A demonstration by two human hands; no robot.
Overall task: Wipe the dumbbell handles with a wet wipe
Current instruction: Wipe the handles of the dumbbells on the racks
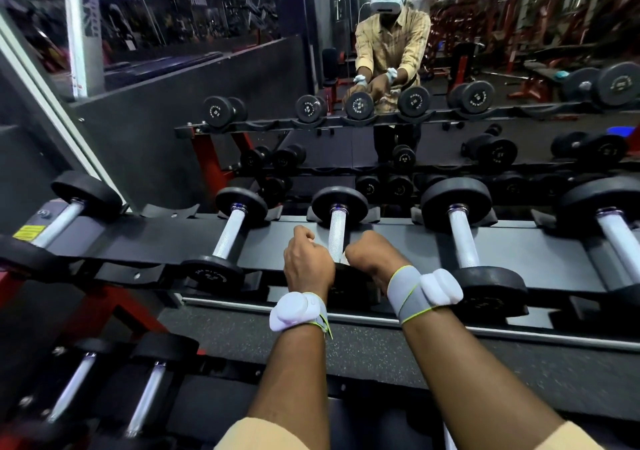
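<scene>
At the rack [156, 241], a person's left hand [306, 262] and right hand [374, 259] curl at 9 and 3 o'clock of the middle dumbbell handle [337, 234], near its 6 o'clock end. The wet wipe is hidden, so what they hold cannot be told. A thorough pass would likely wrap the knurling and travel toward 12 o'clock.

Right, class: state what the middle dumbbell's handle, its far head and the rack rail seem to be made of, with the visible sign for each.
Handle: metal, likely chromed steel; silvery, with a fine knurled texture.
Far head: black and matte, probably rubber-coated; dull sheen, rounded edge.
Rack rail: probably painted or powder-coated steel; smooth, flat, dark, with faint reflections.
</scene>
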